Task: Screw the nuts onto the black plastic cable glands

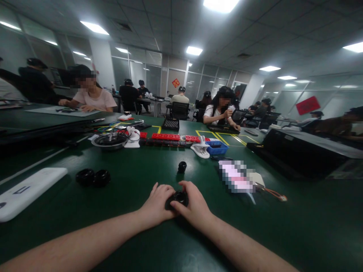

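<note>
My left hand [157, 201] and my right hand [197, 204] are closed from both sides around a black round part [179, 197] with a hollow in its middle, low over the green table [136, 166]. My fingers cover much of its rim, and its exact kind does not show. Straight ahead of my hands stands a smaller black cylindrical piece [182, 167]. Off to the left, two more black round pieces, one [85, 176] and another [102, 177], sit side by side, touching or almost so.
A white flat device [32, 192] lies at left. Across the middle run a steel bowl [109, 140], red blocks [166, 136], white clips [200, 148] and a blue bin [217, 148]. A blurred pink packet [235, 177] lies right, near a black case [306, 151]. Co-workers sit beyond.
</note>
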`<state>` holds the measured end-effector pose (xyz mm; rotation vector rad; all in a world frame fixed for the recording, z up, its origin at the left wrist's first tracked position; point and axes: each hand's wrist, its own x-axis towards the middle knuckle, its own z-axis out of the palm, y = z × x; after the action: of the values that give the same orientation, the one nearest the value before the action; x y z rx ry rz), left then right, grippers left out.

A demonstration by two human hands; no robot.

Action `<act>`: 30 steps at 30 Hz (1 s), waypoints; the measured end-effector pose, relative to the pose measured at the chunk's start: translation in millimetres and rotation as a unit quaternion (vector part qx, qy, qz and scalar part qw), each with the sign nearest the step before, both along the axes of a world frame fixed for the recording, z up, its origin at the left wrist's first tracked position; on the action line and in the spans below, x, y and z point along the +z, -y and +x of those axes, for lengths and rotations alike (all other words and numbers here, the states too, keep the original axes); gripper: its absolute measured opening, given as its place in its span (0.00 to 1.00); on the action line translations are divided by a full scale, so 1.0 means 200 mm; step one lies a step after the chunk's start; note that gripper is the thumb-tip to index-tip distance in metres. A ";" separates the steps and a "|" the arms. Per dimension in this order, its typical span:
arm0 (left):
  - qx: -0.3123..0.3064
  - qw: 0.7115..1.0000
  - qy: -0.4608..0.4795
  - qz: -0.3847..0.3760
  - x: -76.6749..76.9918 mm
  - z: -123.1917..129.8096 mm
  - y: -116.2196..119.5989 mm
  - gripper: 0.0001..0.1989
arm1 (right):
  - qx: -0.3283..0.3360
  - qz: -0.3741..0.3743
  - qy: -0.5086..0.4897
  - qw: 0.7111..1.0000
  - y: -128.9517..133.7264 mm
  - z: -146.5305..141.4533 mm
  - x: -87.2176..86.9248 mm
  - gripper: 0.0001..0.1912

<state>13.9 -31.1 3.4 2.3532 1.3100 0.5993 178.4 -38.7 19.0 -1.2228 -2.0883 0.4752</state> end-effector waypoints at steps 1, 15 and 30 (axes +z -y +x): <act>0.000 1.000 0.000 0.000 0.00 0.00 0.00 0.17 | 0.022 -0.003 -0.005 1.000 0.00 0.00 0.00 0.24; 0.001 1.000 -0.005 -0.009 0.01 0.00 0.00 0.17 | 0.007 0.008 0.008 1.000 0.01 -0.01 0.00 0.30; 0.000 1.000 -0.015 -0.006 -0.01 0.00 -0.01 0.18 | 0.004 0.024 0.023 0.999 0.01 -0.02 0.01 0.32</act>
<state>13.4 -29.4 0.9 2.3617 1.3228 0.5566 174.0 -41.4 20.3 -1.2092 -2.1328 0.4020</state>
